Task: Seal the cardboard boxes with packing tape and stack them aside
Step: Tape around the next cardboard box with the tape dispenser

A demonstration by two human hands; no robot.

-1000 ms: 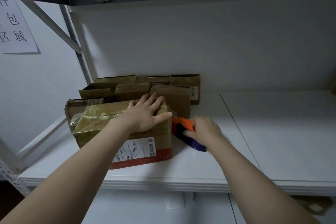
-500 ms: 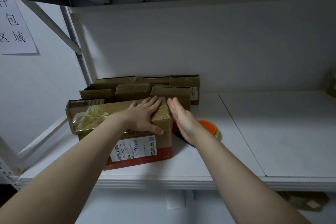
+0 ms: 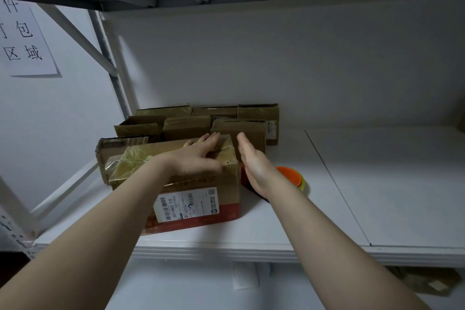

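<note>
A taped cardboard box (image 3: 198,196) with a white shipping label and a red lower band lies near the front of the white shelf (image 3: 377,196). My left hand (image 3: 198,156) rests flat on the box's top, fingers spread toward its far right corner. My right hand (image 3: 254,161) stands edge-up with straight fingers against the box's right side, holding nothing. The orange tape dispenser (image 3: 292,176) lies on the shelf just right of that hand, partly hidden by my wrist.
Several smaller brown boxes (image 3: 239,131) are packed against the back wall behind the front box. A paper sign (image 3: 24,40) hangs on the left wall. Slanted frame bars (image 3: 75,33) border the shelf's left side. Another box (image 3: 427,282) shows below the shelf at right.
My right hand has let go of the orange tape dispenser, which now lies on the shelf, and has moved up against the box's right side. My left hand slid slightly along the top.
</note>
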